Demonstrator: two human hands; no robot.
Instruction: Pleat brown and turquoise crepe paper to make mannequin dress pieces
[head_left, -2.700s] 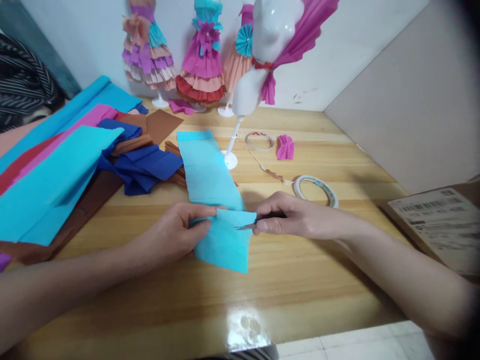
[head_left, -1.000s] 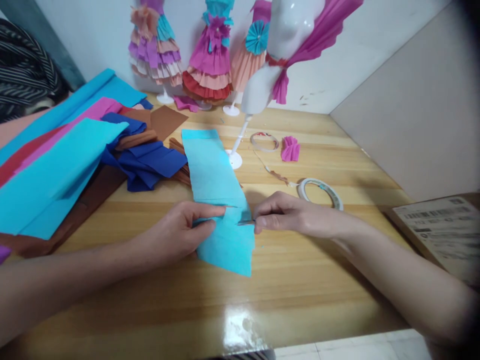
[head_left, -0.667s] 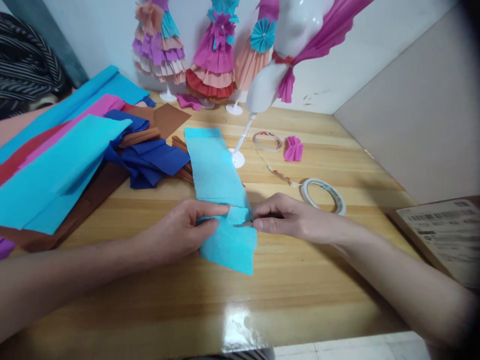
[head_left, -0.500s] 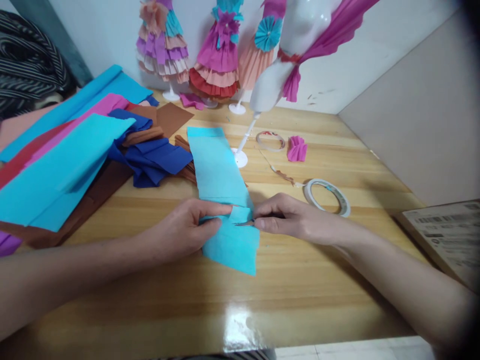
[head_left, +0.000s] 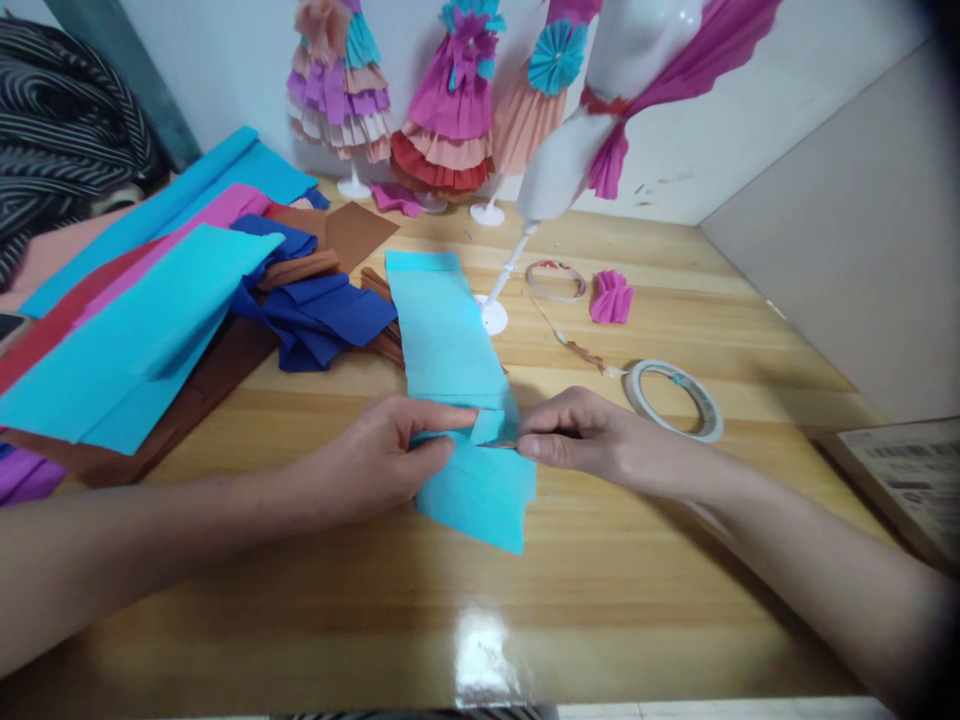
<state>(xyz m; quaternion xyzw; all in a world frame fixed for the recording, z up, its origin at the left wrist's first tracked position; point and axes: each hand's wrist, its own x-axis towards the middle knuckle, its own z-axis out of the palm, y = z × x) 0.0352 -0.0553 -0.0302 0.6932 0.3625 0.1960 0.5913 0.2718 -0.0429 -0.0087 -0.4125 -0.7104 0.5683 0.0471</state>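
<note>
A long strip of light blue crepe paper (head_left: 442,340) lies on the wooden table (head_left: 570,590), running away from me. My left hand (head_left: 382,460) pinches its near part, thumb and fingers closed on the paper. My right hand (head_left: 585,440) is closed on small scissors (head_left: 499,444), whose metal tip pokes into a cut across the strip. A small flap of paper stands up beside the blades.
Stacked sheets of crepe paper (head_left: 150,320) in blue, pink, brown and dark blue cover the left side. A white mannequin stand (head_left: 525,220) and paper-dress dolls (head_left: 450,110) stand at the back. Two tape rolls (head_left: 675,398) and a pink pleated scrap (head_left: 611,298) lie right. A labelled box (head_left: 900,480) sits far right.
The cut across the blue strip has run further leftward and a small flap has lifted. The view has shifted a little, so everything sits slightly further right.
</note>
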